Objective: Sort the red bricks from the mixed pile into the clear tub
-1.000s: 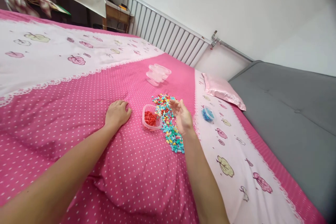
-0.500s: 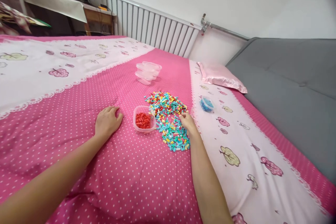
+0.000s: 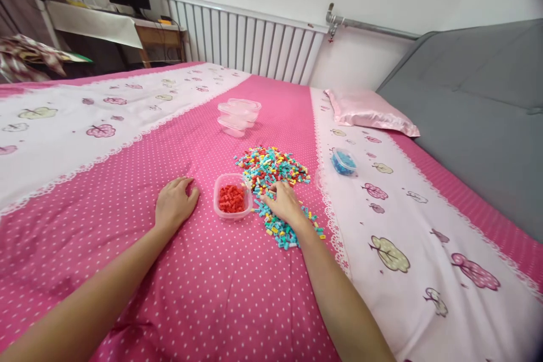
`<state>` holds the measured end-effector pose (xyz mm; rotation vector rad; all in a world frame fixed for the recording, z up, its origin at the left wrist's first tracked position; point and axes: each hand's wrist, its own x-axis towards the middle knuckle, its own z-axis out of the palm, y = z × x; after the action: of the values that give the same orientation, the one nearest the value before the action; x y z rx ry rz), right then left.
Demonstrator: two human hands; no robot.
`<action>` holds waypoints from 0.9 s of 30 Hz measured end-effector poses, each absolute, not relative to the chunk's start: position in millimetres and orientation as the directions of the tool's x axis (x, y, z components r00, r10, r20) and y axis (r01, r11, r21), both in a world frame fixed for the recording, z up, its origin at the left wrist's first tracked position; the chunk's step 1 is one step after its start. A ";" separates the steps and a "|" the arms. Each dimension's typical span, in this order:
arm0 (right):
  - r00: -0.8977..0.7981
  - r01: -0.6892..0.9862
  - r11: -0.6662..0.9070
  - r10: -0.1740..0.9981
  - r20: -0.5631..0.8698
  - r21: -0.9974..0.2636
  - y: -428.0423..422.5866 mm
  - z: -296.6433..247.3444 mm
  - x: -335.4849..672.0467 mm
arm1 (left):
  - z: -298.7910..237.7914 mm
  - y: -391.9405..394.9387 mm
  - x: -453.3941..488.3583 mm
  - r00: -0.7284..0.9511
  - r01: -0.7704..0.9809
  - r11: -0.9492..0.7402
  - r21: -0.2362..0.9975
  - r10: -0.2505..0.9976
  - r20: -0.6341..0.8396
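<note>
From where I stand, the colour sits in the middle of the bed: a loose heap of tiny toy bricks (image 3: 271, 165) on the pink, white-dotted part of the bedspread (image 3: 203, 271). They are glossy little blocks, mostly turquoise and teal, with yellow, red, pale cream and a few pinkish ones jumbled through. The far part of the heap is thicker and holds more red; the near part spreads thinner and runs mainly to turquoise and green, with single pieces strayed along its right edge.

The right hand (image 3: 283, 202) is over the near part of the heap, its thumb and forefinger held narrow and pointing left. I can't tell whether a brick is pinched between them. The left hand (image 3: 175, 202) rests palm down on the cover, left of everything, its fingers lightly bent and the thumb set apart, with the cover under it.

Between the two hands, just beside the heap, stands a clear square tub (image 3: 233, 216) with rounded corners, upright, partly filled with red bricks (image 3: 231, 199), all one strong shade. Farther off to the right, on the white printed band, is a smaller-looking tub (image 3: 343, 171) with blue pieces inside. Beyond the heap, slightly left, translucent containers (image 3: 238, 116) are gathered close together, and a pink satin pillow (image 3: 371, 112) lies at the far right.
</note>
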<state>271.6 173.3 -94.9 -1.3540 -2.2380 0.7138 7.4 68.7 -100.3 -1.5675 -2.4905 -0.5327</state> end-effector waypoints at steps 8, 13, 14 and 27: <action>-0.599 0.642 0.536 0.797 0.078 -0.549 158.8 -85.9 266.1 | -98.7 68.2 9.5 -0.454 0.889 0.402 0.219 0.838 0.303; -0.765 0.619 0.637 0.622 -0.167 -0.460 160.6 -63.5 283.6 | -99.2 68.3 9.6 -0.454 0.888 0.397 0.234 0.839 0.301; -0.781 0.608 0.644 0.588 -0.209 -0.464 162.2 -59.2 288.9 | -99.6 68.3 9.5 -0.452 0.889 0.395 0.232 0.839 0.302; -0.777 0.502 0.667 0.627 0.050 -0.551 162.6 -50.9 291.2 | -102.4 69.4 9.5 -0.464 0.883 0.400 0.247 0.823 0.326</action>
<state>291.2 162.6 -50.9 -0.9122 -2.6476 0.7706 9.5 69.4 -102.4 -1.5347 -2.4978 -0.5839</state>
